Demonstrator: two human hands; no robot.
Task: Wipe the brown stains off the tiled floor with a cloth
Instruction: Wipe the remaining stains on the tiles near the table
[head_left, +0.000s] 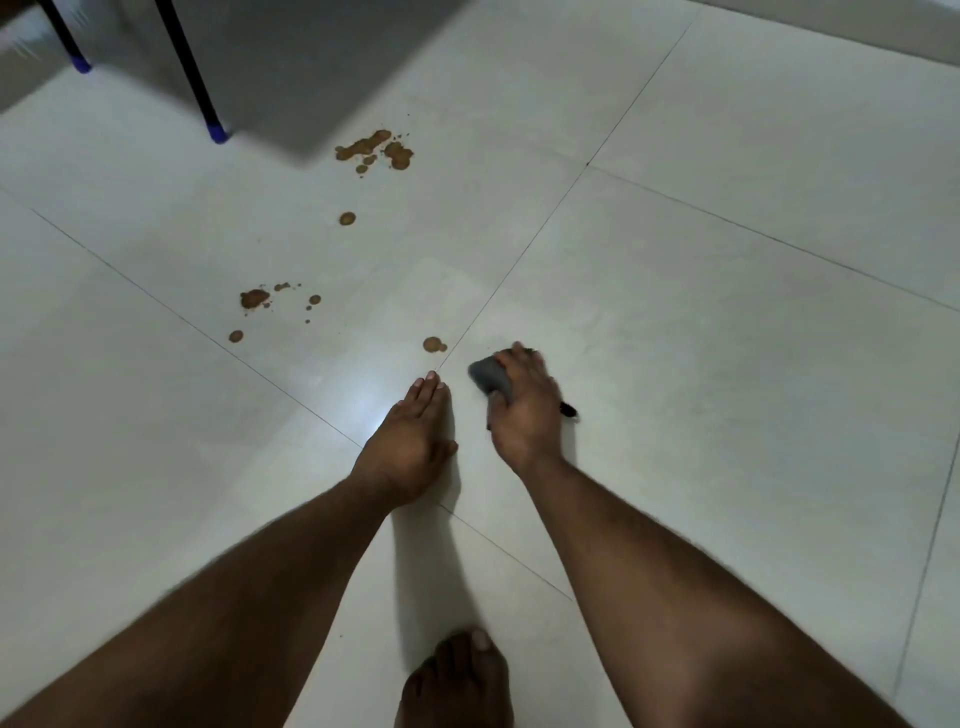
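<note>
Grip: my right hand (524, 410) curls around a small grey bunched cloth (488, 380), pressing it to the pale glossy tiled floor (727, 338); my left hand (410, 441) lies flat, fingers straight, just beside it. Brown splattered stains (375, 149) spread ahead and left, the nearest spot (434, 344) close to the cloth. Black chair legs with blue caps (218, 130) stand far left. My bare foot (457, 686) sits at the bottom edge.
</note>
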